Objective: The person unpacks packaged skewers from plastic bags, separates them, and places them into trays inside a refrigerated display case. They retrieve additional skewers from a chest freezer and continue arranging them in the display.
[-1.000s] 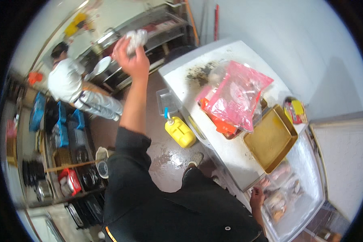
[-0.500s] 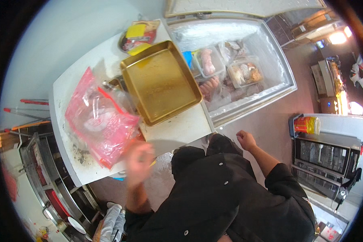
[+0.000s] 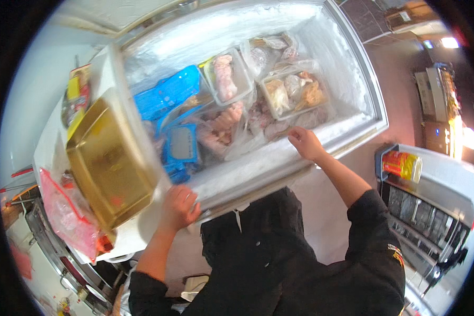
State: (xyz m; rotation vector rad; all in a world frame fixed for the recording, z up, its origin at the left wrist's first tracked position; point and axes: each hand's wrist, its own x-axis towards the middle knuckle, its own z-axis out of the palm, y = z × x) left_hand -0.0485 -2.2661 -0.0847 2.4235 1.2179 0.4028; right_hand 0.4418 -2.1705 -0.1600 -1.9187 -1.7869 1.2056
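Note:
My left hand [image 3: 180,207] is closed at the front right corner of the white freezer lid [image 3: 132,235], its fingers curled over the edge. Over the front inner wall of the open chest freezer [image 3: 347,138], my right hand [image 3: 305,143] hangs with its fingers curled in and nothing visible in them. Inside lie blue plastic packages [image 3: 169,95], a clear tub with pale pink meat [image 3: 225,79] and another tub with light and brown bagged food [image 3: 310,94]. Clear bags of meat [image 3: 224,129] lie between them.
A gold baking tray [image 3: 110,168] and a pink clear plastic bag [image 3: 68,213] rest on the white lid, with a yellow-marked packet [image 3: 78,95] behind. To the right, a yellow and red container [image 3: 402,165] stands on a cabinet with glass doors [image 3: 426,208].
The white lid and baking tray have shifted left relative to the freezer's contents, exposing the blue packages. My left hand has come to the lid's corner; my right hand has moved over the freezer.

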